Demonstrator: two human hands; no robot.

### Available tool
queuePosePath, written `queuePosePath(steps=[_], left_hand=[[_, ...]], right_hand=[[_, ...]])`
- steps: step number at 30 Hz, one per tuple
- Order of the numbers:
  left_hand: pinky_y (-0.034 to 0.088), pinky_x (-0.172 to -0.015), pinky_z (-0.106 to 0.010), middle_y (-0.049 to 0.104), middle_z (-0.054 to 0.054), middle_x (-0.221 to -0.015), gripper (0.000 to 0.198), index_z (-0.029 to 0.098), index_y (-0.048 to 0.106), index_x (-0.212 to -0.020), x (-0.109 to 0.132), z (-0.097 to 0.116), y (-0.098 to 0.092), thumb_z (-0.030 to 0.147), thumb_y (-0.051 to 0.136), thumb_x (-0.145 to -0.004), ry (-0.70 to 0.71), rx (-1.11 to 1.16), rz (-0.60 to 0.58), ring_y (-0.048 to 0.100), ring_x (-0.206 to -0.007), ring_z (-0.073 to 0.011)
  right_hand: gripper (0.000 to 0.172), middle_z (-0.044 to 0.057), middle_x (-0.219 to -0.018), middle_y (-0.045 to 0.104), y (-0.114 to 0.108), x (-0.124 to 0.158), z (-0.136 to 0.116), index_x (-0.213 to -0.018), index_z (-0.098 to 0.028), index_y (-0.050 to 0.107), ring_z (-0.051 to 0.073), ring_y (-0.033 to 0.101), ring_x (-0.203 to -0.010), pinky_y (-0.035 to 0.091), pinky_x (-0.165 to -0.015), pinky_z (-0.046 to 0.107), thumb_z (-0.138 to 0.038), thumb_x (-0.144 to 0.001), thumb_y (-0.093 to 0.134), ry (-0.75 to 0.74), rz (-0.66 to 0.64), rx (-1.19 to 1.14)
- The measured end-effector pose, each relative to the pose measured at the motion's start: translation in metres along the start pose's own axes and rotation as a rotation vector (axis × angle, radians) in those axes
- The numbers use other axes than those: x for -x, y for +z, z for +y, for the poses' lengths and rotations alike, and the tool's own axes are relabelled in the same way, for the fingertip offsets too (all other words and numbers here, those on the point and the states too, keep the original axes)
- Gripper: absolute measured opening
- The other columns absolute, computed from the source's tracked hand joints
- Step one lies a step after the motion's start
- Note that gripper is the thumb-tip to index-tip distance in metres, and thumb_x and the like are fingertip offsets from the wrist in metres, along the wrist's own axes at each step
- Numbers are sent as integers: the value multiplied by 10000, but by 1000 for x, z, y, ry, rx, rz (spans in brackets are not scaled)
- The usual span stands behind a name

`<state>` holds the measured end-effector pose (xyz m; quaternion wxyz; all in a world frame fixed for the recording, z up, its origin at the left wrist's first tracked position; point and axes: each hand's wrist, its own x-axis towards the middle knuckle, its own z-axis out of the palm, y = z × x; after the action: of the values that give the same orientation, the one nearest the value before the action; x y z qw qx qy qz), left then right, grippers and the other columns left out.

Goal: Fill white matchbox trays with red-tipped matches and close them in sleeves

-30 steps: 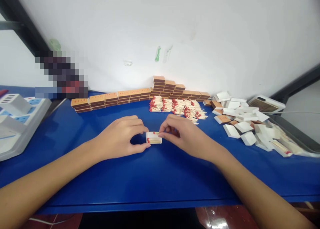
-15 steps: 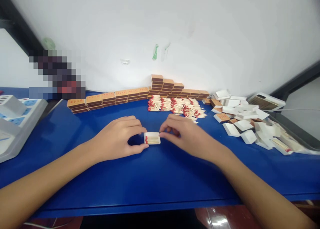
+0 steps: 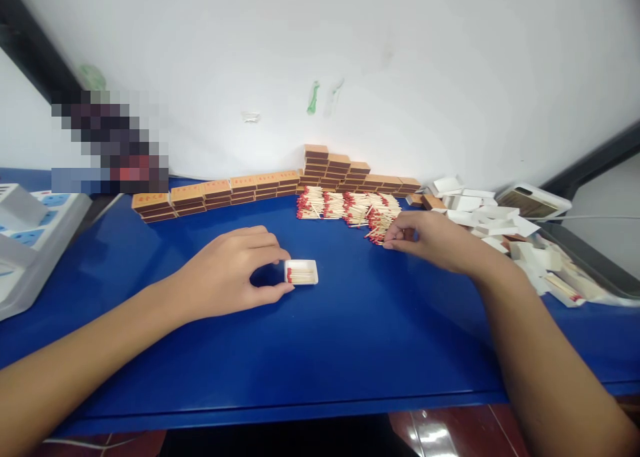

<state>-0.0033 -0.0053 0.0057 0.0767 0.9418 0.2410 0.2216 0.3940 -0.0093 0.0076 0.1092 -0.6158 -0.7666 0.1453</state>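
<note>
- At far left on the blue table (image 3: 300,357), a white power strip (image 3: 65,244) holds pale plugs.
- Along the back, a row of orange-brown matchboxes (image 3: 203,198) runs toward the middle.
- The left hand (image 3: 235,270) pinches the left end of a small white tray (image 3: 303,265) between thumb and fingers.
- That tray sits near the middle, with bare table around its right side; matches (image 3: 301,276) lie inside, red heads to the left.
- Behind it, a stepped stack of matchboxes (image 3: 325,168) stands by the wall (image 3: 425,77), with a loose pile of matches (image 3: 345,207) before it.
- The right hand (image 3: 425,240), well apart from the left, has thumb and fingertips together at the pile's near right edge.
- At right, a jumble of white trays (image 3: 505,224) crowds up to a phone (image 3: 533,200) and a dark bin (image 3: 600,260).
- A blocky blur masks the back left corner, and the frame cuts off the power strip.
- Whether the right fingers grip a match is too small to tell.
- The right hand and forearm cover part of the pile and the jumble.
- The bin's contents are hard to make out.
</note>
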Motion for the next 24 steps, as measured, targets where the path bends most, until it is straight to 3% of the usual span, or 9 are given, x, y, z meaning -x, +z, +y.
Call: queuePosePath(steps=[13,24], left_hand=[[503,-750,-330,759,-47,-946,193,187,819,-1082,-1,-1,-1,338,744,-990,-4,1,-13,674,-870,-206],[507,-760,-340,754,-45,-938,198,176,818,-1071,1,-1,-1,339,733,-996,5,-1,-11,668,-867,-206]], right_hand=[[186,40,-780,755,-9,7,-12,-818,-228,743,192,653,-678,460,-630,320,-409,-851,718,62,-59,29],[244,46,-810,763,-6,6,-6,-889,-240,779,199,654,-698,457,-633,329,-456,-921,672,65,-76,11]])
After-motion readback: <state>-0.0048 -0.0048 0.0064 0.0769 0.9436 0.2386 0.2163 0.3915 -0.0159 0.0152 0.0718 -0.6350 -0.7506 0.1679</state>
